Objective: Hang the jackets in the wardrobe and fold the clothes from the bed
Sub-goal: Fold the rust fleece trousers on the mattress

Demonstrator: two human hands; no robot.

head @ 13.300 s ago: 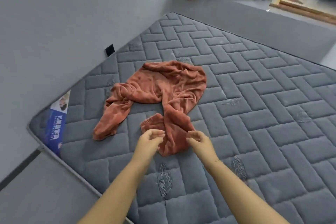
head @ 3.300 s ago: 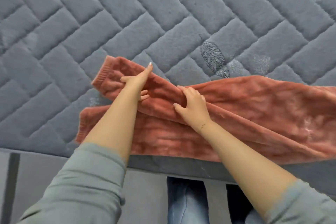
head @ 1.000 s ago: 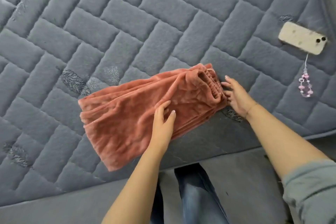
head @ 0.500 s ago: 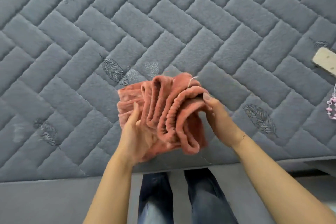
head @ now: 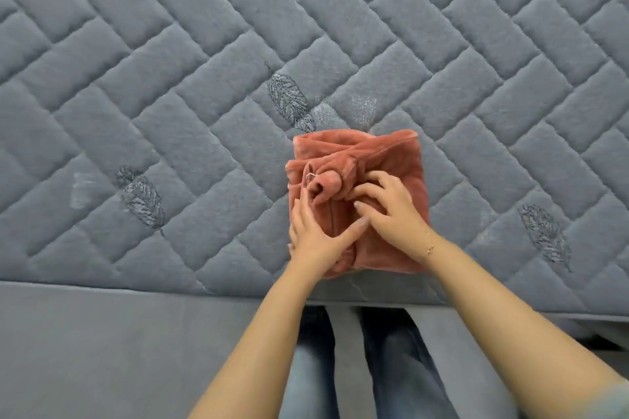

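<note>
The rust-coloured fleece trousers (head: 388, 153) lie folded into a small square bundle near the front edge of the grey quilted mattress (head: 170, 78). Their elastic waistband is bunched on top at the left. My left hand (head: 316, 231) rests flat on the bundle's near left part, its fingers straight beside the waistband. My right hand (head: 388, 207) presses on the middle of the bundle with bent fingertips pushing into the fabric. The two hands overlap at the thumbs.
The mattress edge (head: 136, 292) runs across the frame just below the bundle. Beneath it shows grey floor, and my legs in blue jeans (head: 340, 367) stand against the edge. Leaf patterns are stitched into the quilting.
Half a second ago both hands held the bunched trousers up off the mattress. Now the bundle lies flat on the mattress, folded square, with both hands pressing on it.
</note>
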